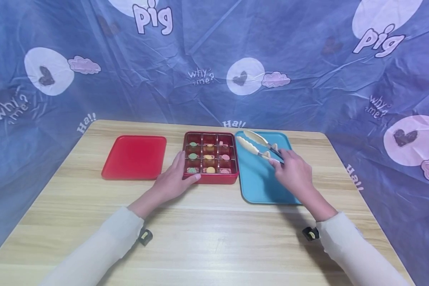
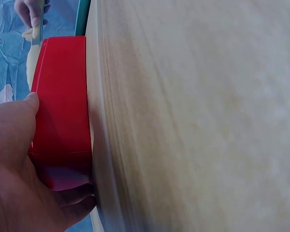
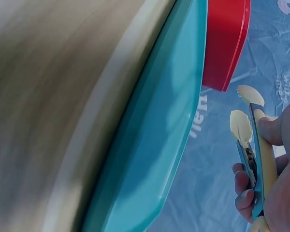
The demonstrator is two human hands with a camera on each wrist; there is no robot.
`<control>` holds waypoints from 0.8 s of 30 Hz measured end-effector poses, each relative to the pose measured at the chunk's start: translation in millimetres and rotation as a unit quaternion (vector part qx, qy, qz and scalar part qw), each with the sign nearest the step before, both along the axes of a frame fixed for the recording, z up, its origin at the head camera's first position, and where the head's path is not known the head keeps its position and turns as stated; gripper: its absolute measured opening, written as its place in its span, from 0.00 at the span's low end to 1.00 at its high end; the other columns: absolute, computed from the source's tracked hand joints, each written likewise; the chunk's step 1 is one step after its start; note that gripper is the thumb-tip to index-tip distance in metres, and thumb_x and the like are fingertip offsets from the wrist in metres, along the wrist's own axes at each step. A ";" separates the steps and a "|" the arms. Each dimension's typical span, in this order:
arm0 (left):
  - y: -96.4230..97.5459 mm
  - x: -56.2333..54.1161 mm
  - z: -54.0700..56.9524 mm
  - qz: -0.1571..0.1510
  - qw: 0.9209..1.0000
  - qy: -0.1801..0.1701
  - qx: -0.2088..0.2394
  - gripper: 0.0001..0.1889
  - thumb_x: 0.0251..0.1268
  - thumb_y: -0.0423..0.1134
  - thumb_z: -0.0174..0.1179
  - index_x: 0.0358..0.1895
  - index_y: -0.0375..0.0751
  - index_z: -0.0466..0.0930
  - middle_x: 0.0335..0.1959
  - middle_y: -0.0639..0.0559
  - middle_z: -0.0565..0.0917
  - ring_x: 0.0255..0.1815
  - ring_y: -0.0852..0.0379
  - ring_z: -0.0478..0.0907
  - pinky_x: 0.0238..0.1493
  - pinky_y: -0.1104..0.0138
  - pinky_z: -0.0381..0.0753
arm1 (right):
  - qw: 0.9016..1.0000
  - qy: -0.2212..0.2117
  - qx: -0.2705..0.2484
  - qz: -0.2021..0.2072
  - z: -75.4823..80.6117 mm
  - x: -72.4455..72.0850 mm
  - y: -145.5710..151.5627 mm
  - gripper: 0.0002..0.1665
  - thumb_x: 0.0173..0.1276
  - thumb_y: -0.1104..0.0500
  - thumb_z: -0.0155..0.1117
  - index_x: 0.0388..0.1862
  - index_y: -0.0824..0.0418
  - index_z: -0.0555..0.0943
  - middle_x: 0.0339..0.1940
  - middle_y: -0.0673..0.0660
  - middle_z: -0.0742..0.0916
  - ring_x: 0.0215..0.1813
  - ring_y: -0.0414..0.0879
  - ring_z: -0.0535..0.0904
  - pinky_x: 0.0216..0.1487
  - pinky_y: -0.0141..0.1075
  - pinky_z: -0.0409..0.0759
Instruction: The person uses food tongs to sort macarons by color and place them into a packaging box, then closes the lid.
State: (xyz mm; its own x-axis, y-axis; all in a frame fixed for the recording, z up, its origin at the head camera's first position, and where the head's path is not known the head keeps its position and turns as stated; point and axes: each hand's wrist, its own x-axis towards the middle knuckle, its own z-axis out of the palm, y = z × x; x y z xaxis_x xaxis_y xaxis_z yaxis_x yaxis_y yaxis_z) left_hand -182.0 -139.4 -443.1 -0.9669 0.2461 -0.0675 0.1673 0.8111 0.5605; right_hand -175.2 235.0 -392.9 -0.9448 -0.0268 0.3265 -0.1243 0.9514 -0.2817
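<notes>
My left hand (image 1: 169,180) grips the near left corner of a red divided box (image 1: 219,179), its thumb on the front rim and its fingers along the left side. Small green, yellow and pink pieces, perhaps candies or cookies, sit in the box's compartments. In my right hand (image 1: 294,171) is a pair of tongs (image 1: 248,145) with cream scalloped tips, held over the blue tray (image 1: 259,186). The tips are spread apart with nothing between them. From the right wrist view, fingers and thumb wrap the handles of the tongs (image 3: 263,159).
A red square tray or lid (image 1: 135,159) lies to the left of the box. The blue tray is close beside the box's right side. Behind the wooden table (image 1: 200,238) hangs a blue printed cloth (image 1: 200,47).
</notes>
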 end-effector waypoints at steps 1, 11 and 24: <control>0.0 -0.1 -0.1 0.001 1.000 0.000 0.000 0.59 0.61 0.81 0.44 0.82 0.53 0.26 0.85 0.50 0.36 0.82 0.40 0.49 0.67 0.29 0.61 | 1.000 0.001 -0.003 -0.004 -0.1 1.6 3.5 0.29 0.73 0.47 0.63 0.63 0.66 0.77 0.48 0.67 0.84 0.46 0.65 0.82 0.36 0.60 0.75; 0.3 -0.2 -0.2 0.000 1.000 0.000 0.002 0.59 0.60 0.81 0.44 0.82 0.52 0.26 0.85 0.49 0.37 0.82 0.40 0.50 0.67 0.29 0.62 | 0.999 -0.014 -0.013 -0.037 -8.0 14.9 42.1 0.37 0.72 0.47 0.64 0.68 0.72 0.71 0.56 0.75 0.80 0.55 0.73 0.77 0.46 0.68 0.73; 0.8 -0.4 0.5 0.001 1.000 0.002 0.001 0.59 0.61 0.80 0.45 0.82 0.52 0.26 0.85 0.49 0.37 0.82 0.40 0.50 0.67 0.29 0.62 | 0.994 -0.059 -0.023 -0.091 -18.7 20.5 90.0 0.49 0.75 0.38 0.56 0.68 0.82 0.64 0.55 0.82 0.74 0.53 0.79 0.72 0.49 0.71 0.70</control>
